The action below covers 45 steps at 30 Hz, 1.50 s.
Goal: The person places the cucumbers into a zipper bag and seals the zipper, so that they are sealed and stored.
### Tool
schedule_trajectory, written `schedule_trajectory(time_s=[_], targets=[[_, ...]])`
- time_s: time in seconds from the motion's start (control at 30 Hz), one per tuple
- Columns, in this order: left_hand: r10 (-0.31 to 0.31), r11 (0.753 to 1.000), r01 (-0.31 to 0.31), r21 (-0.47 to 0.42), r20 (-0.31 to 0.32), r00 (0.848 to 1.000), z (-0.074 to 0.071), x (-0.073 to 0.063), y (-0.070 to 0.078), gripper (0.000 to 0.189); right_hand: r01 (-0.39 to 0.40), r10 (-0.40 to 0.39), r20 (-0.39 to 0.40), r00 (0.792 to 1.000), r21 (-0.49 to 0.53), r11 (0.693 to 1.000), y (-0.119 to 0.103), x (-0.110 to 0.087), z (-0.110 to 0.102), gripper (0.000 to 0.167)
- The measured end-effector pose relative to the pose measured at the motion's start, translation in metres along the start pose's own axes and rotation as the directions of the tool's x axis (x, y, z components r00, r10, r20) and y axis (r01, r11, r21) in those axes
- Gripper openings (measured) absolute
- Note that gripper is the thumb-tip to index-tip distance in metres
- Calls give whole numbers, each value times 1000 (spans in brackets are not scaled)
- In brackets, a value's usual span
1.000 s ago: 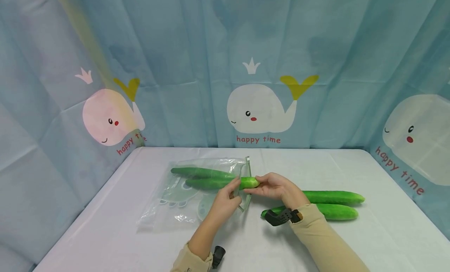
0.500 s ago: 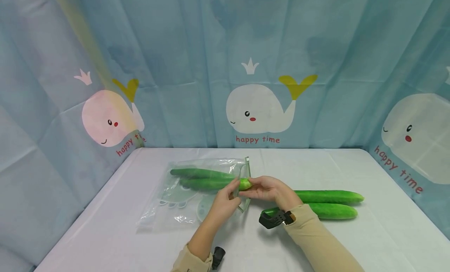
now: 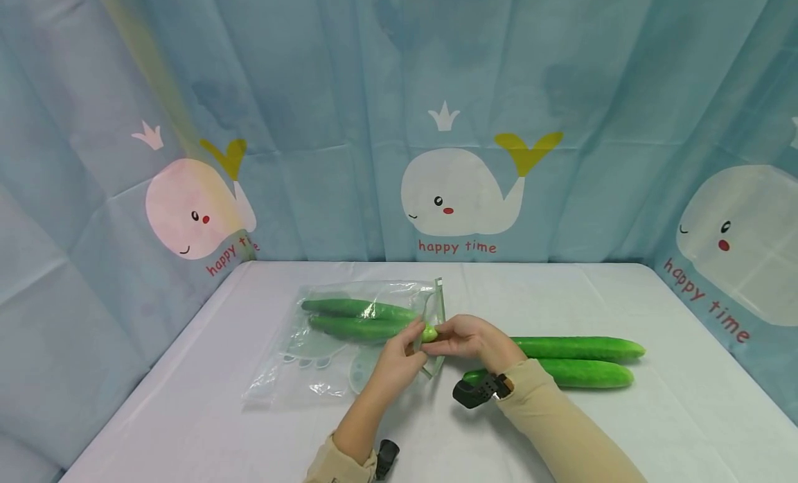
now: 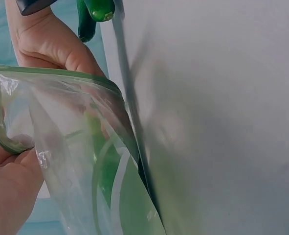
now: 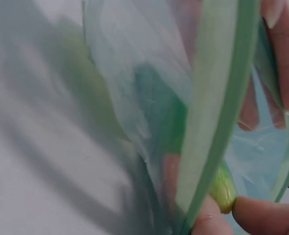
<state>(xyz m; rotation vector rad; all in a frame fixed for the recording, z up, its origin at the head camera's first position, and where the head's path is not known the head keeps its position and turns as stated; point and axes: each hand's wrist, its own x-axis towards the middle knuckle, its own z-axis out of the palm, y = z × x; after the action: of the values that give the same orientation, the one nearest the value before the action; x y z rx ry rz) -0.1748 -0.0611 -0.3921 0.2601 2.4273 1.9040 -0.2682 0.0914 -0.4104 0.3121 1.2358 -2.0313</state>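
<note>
A clear zip-top bag [image 3: 277, 382] with a green zip edge [image 5: 232, 112] lies on the table, its mouth facing right. Inside it is one cucumber [image 3: 349, 308]. A second cucumber [image 3: 429, 333] lies mostly in the bag, its pale tip at the mouth. My right hand [image 3: 475, 341] pinches that tip between thumb and fingers, partly inside the opening. My left hand [image 3: 399, 358] grips the bag's rim and keeps the mouth apart, as the left wrist view shows. Through the plastic the cucumber [image 4: 107, 171] looks blurred.
Two more cucumbers, a far one [image 3: 582, 347] and a near one [image 3: 589, 374], lie side by side on the white table [image 3: 679, 400], right of the bag and partly behind my right forearm. A blue whale-print curtain [image 3: 349, 192] surrounds the table.
My right hand has moved left, sliding the second cucumber deeper into the bag until only its tip shows at the mouth. My left hand has stayed at the rim.
</note>
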Motion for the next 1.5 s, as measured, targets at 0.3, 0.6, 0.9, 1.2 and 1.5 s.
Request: schedule_trajectory(time_s=[0.3,0.6,0.9,1.2,1.5], targets=[[10,1000,-11,15,5,1000,1,1,-3,61,26,-39,-66,997,-188,982,6,7,5,36],[45,999,-45,10,-7,999,2,-1,-3,61,45,-60,-57,997,-224,974,9,11,8,27],[27,1000,-27,12,1,1000,2,2,-6,60,57,-66,-31,997,-226,972,6,4,7,38],[27,999,-27,17,2,1000,1,0,-3,61,101,-101,15,995,-290,952,-14,-19,-11,45],[14,999,-13,38,-9,1000,1,1,-6,62,166,-173,25,985,-439,883,-41,-52,-39,48]])
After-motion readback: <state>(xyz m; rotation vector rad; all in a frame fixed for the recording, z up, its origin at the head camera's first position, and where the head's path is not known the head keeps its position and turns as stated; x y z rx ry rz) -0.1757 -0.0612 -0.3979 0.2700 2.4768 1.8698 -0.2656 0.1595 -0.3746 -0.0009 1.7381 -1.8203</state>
